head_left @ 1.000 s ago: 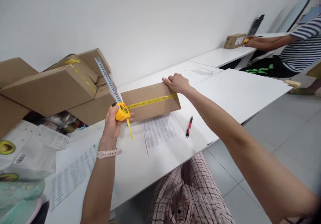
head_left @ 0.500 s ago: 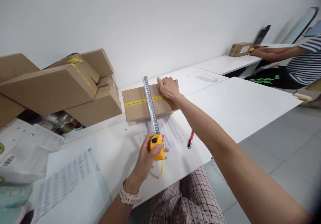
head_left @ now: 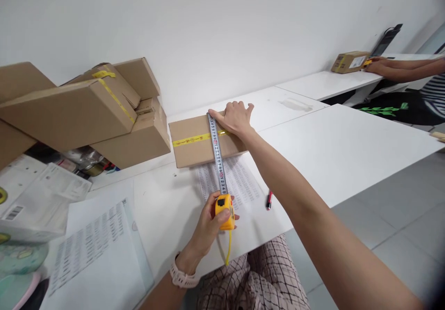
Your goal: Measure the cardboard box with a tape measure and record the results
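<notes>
My left hand [head_left: 212,217] is closed round a yellow tape measure [head_left: 224,211], in front of the cardboard box. Its metal blade [head_left: 217,152] is pulled out and runs across the top of the box. The cardboard box [head_left: 191,155] lies on the white table, with a strip of yellow tape along its top. At the box's far right, my right hand [head_left: 238,117] rests with its fingers over the far edge and its thumb on the blade's far end. A yellow strap hangs from the tape measure. Under the box's near side lies a printed sheet [head_left: 243,185].
A red pen [head_left: 269,199] lies on the white table [head_left: 163,226] at right. Stacked cardboard boxes [head_left: 73,110], a white package [head_left: 38,208] and printed papers [head_left: 100,259] stand or lie at left. At far right, another person's hands [head_left: 377,65] are at a small box [head_left: 349,62].
The blade has shifted right along the box, and my left hand with the tape measure has moved slightly right and nearer. My right thumb has come onto the blade's end.
</notes>
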Available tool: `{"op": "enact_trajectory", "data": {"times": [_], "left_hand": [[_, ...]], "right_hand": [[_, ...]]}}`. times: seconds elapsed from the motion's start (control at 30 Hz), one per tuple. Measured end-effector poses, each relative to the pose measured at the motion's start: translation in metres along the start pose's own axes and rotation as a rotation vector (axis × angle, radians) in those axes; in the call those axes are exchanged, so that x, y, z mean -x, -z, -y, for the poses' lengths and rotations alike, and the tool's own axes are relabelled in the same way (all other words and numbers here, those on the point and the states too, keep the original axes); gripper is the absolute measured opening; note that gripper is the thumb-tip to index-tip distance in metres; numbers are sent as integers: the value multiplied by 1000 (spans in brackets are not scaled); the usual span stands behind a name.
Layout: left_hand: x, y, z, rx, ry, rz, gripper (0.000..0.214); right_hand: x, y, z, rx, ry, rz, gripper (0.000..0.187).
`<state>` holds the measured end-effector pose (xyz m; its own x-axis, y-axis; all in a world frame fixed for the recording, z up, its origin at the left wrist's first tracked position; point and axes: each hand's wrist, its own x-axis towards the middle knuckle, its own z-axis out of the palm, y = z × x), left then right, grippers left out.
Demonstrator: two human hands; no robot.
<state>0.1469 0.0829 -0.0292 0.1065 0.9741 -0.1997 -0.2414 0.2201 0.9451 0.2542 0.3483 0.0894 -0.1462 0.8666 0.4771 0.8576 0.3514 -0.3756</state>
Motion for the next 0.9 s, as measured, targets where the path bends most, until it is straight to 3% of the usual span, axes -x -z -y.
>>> {"op": "enact_trajectory", "data": {"times": [0.33,0.7,0.9], "left_hand": [[-5,-14,11,77,-16,18,60],[-10,-17,13,85,-17,23,60],[16,-9,14,37,-79,9,67]], "right_hand": [[-4,-2,0,50,-4,105,84],[-3,1,0,18,1,113,83],[-3,-10,-6,38,32,58,79]]}}
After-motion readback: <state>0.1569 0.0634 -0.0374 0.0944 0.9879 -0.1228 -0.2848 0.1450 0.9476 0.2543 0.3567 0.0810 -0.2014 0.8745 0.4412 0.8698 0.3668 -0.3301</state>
